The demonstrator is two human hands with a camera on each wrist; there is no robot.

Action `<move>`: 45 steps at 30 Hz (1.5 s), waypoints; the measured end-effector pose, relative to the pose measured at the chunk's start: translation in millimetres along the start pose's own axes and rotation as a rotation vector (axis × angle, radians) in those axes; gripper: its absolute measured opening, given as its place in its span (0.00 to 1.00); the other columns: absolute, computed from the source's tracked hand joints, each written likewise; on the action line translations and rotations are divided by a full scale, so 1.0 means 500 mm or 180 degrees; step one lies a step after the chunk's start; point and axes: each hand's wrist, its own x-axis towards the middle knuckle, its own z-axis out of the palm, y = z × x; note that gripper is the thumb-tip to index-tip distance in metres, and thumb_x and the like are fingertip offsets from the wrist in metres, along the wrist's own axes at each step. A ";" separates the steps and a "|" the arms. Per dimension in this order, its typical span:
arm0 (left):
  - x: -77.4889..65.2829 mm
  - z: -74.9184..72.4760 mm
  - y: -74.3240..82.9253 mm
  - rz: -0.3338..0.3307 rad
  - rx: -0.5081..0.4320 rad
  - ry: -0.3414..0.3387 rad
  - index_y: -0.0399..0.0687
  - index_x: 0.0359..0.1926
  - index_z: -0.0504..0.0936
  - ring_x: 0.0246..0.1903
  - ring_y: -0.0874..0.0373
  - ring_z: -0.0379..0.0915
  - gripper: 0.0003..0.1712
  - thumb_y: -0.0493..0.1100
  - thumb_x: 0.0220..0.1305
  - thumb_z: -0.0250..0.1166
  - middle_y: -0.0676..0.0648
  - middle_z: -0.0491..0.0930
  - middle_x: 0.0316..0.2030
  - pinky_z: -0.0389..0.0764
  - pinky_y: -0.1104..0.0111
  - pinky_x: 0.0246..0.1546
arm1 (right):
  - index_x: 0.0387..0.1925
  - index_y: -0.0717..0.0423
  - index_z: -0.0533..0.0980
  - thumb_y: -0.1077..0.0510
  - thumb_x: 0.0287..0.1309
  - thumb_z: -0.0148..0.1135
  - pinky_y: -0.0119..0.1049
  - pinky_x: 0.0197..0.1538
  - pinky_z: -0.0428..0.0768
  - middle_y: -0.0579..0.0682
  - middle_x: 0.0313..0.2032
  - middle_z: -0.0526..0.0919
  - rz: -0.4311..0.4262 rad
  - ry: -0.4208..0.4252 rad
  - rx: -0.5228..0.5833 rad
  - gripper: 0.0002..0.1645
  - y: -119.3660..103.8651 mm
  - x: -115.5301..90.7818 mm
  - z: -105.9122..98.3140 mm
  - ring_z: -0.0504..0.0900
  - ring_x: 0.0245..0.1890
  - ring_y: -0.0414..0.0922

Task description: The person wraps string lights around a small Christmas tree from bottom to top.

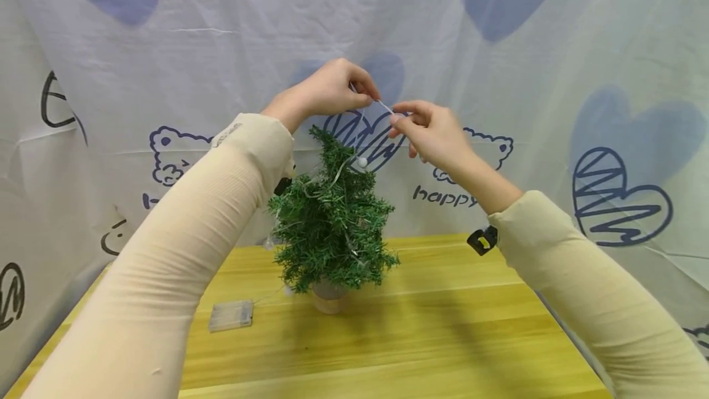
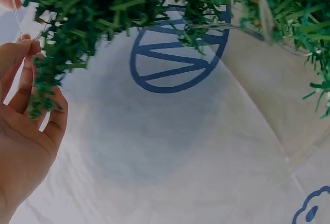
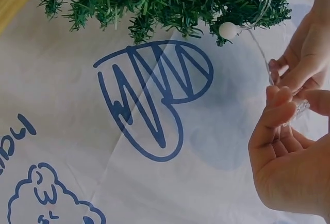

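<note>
A small green artificial Christmas tree [image 1: 335, 220] stands upright in a light pot, wound with a clear string of fairy lights [image 1: 344, 168]. One round white bulb [image 1: 362, 162] sits close to the treetop. Above the top, my left hand [image 1: 332, 88] pinches the light string between thumb and fingers. To its right, my right hand [image 1: 434, 134] pinches the same string, and a short stretch of wire [image 1: 384, 106] spans the gap between both hands. In the right wrist view, the bulb [image 3: 228, 30] lies against the branches, with wire running down to the fingers.
A clear battery box [image 1: 231, 316] lies on the yellow wooden table [image 1: 443, 337] left of the pot, a thin wire leading from it toward the tree. Behind hangs a pale cloth [image 1: 221, 66] printed with hearts and bears.
</note>
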 end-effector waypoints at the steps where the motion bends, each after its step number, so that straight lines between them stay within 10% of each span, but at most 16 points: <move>1: -0.002 0.000 -0.004 -0.0019 -0.0012 0.0009 0.45 0.56 0.86 0.43 0.53 0.78 0.14 0.40 0.78 0.59 0.43 0.84 0.49 0.77 0.64 0.44 | 0.72 0.47 0.72 0.44 0.77 0.57 0.34 0.26 0.77 0.48 0.48 0.88 0.0009 -0.0026 -0.0002 0.28 0.001 -0.002 0.001 0.79 0.25 0.46; 8: -0.011 -0.006 -0.034 -0.0182 -0.0109 0.0106 0.41 0.55 0.84 0.49 0.50 0.80 0.13 0.39 0.77 0.59 0.43 0.83 0.51 0.79 0.60 0.50 | 0.78 0.45 0.65 0.43 0.76 0.59 0.37 0.30 0.82 0.47 0.63 0.82 -0.0005 -0.0105 0.0072 0.35 0.000 -0.010 0.014 0.83 0.32 0.46; 21: -0.056 -0.023 -0.095 -0.0671 -0.0342 0.0455 0.43 0.46 0.84 0.41 0.52 0.81 0.09 0.42 0.70 0.67 0.43 0.86 0.45 0.80 0.58 0.48 | 0.74 0.47 0.69 0.46 0.75 0.62 0.39 0.31 0.83 0.50 0.59 0.82 0.0041 -0.0227 0.0040 0.32 0.011 -0.026 0.044 0.84 0.33 0.47; 34: -0.113 -0.020 -0.146 -0.0614 -0.0773 0.0535 0.45 0.48 0.85 0.36 0.55 0.81 0.14 0.49 0.72 0.69 0.48 0.90 0.42 0.76 0.65 0.37 | 0.66 0.48 0.77 0.48 0.75 0.62 0.41 0.31 0.83 0.47 0.54 0.85 -0.0244 -0.0008 -0.0095 0.23 -0.002 0.035 0.107 0.84 0.34 0.47; 45: -0.119 0.004 -0.147 -0.0588 -0.0867 0.0652 0.44 0.49 0.84 0.40 0.48 0.81 0.14 0.50 0.73 0.68 0.43 0.87 0.43 0.78 0.59 0.42 | 0.57 0.52 0.82 0.51 0.74 0.64 0.36 0.27 0.74 0.50 0.38 0.84 -0.0135 0.0059 0.0622 0.17 -0.014 0.061 0.124 0.76 0.26 0.47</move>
